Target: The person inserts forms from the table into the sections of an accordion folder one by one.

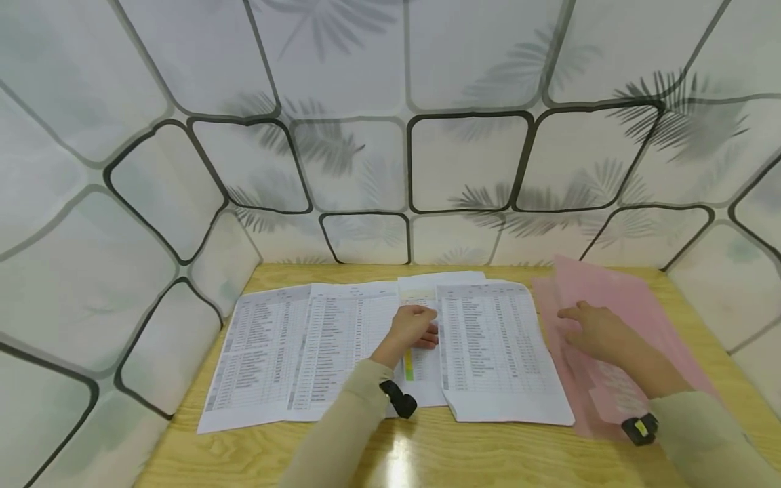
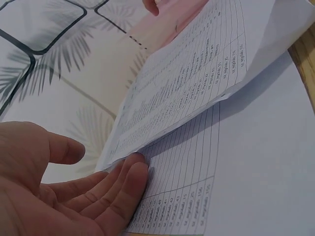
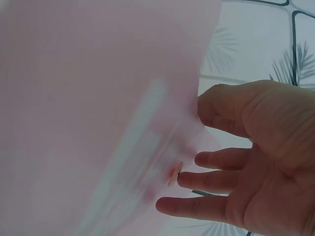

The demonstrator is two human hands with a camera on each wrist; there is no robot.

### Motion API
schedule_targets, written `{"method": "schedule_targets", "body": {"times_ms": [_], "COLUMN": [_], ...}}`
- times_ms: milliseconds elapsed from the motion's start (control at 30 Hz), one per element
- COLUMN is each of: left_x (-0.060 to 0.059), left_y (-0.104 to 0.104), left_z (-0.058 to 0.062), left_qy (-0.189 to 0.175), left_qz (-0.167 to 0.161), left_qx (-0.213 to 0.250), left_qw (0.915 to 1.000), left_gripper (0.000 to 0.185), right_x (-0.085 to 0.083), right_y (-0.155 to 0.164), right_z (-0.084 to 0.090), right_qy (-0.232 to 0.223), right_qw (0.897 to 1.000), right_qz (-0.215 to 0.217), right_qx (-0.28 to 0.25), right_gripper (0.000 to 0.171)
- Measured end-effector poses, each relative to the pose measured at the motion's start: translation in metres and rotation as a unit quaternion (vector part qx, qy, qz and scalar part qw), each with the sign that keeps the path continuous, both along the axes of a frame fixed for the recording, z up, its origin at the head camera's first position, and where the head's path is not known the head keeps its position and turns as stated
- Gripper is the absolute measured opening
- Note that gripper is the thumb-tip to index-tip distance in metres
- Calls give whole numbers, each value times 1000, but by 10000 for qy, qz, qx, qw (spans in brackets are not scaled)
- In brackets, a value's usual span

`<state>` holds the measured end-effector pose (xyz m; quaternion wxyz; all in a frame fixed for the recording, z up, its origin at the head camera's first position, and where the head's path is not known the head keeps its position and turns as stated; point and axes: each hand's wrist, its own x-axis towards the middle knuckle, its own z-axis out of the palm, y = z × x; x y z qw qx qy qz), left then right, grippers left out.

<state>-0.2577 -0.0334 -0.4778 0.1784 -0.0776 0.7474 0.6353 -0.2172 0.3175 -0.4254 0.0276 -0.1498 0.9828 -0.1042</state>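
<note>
My left hand (image 1: 416, 325) is over the middle sheets, at the left edge of the right-hand stapled papers (image 1: 494, 332). In the left wrist view its fingers (image 2: 129, 184) meet the raised edge of these papers, and the thumb stands apart. My right hand (image 1: 601, 332) pinches the edge of a pink translucent folder (image 1: 610, 288) between thumb and index finger. The other fingers (image 3: 202, 209) extend loosely beside it. That folder's cover is lifted in the right wrist view. Beneath my left hand lies a sheet with a yellow and green strip (image 1: 409, 366).
More printed table sheets (image 1: 262, 352) lie side by side to the left on the wooden table (image 1: 464, 447). A patterned wall covering (image 1: 470, 163) rises behind the table and at both sides.
</note>
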Motion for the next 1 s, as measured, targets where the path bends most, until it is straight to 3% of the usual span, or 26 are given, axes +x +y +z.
{"method": "schedule_targets", "body": {"times_ms": [200,467,867,1000], "left_x": [1,0,2,1], "left_y": [6,11,11,13], "left_z": [-1,-3,-7,-7], "left_qy": [269,633,1107,1056], "left_qz": [-85,-153,-182,-303], "left_qx": [-522,-1347,-1799,-1919], "left_qw": [9982,9887,9773,9752], "left_gripper": [38,26,16,14], "right_x": [2,7,10,10], "right_y": [0,-1,8,15], "right_z": [1,5,4,4], "right_qy": [-75,244,718,850], "right_qw": [10000,9997,9969,9960], "right_qz": [-18,-82,-97,-69], "right_qx": [25,19,-312,-264], "right_gripper": [40,40,37,35]}}
